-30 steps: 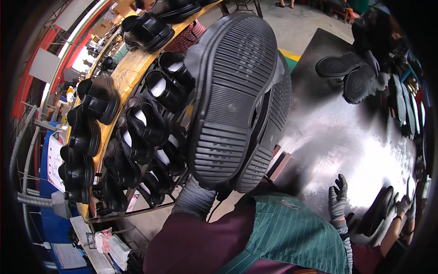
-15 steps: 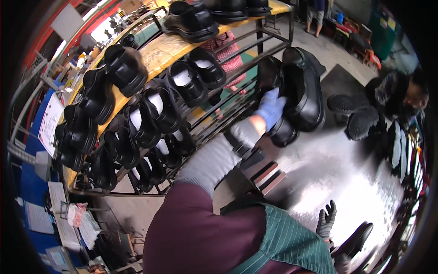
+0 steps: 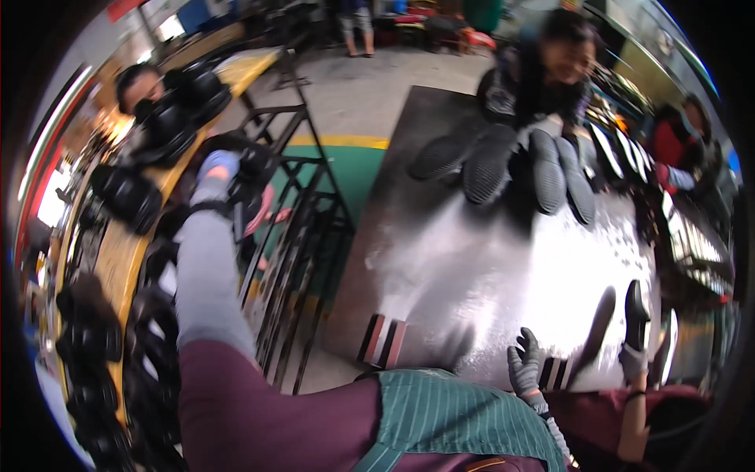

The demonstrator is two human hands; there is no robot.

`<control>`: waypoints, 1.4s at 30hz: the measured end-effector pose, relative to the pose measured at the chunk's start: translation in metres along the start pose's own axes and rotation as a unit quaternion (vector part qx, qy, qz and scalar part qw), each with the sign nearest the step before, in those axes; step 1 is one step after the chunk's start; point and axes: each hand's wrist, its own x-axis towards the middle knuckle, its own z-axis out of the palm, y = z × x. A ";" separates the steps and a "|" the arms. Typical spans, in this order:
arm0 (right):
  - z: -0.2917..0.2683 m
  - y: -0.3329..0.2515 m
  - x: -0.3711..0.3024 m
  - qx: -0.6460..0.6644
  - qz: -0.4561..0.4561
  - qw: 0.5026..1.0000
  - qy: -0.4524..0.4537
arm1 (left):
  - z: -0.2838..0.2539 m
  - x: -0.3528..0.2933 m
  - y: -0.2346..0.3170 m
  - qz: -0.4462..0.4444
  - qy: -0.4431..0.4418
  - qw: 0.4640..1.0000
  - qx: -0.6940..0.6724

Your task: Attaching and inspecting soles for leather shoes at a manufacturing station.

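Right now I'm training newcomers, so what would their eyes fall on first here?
Probably the shiny grey metal table in the centre; dark grey shoe soles face this way at its far end. At left, the light-blue-gloved left hand is at black leather shoes.

The left arm (image 3: pixel 206 275) stretches forward, nearly straight, while the right fingers (image 3: pixel 528 341) curve loosely apart.

Dark, blurred black shoes (image 3: pixel 256 162) hang just beside the yellow shelf (image 3: pixel 118 256).
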 end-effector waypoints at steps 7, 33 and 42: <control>0.021 0.008 0.055 0.021 0.046 0.997 0.063 | 0.001 -0.102 0.204 0.282 -0.186 0.880 -0.334; 0.079 -0.060 0.211 0.407 0.257 0.877 0.003 | 0.069 -0.248 0.227 -0.215 -0.672 0.389 -0.593; 0.062 -0.053 0.041 0.335 0.231 0.913 -0.009 | -0.088 -0.378 0.102 -0.251 -0.650 0.375 -0.611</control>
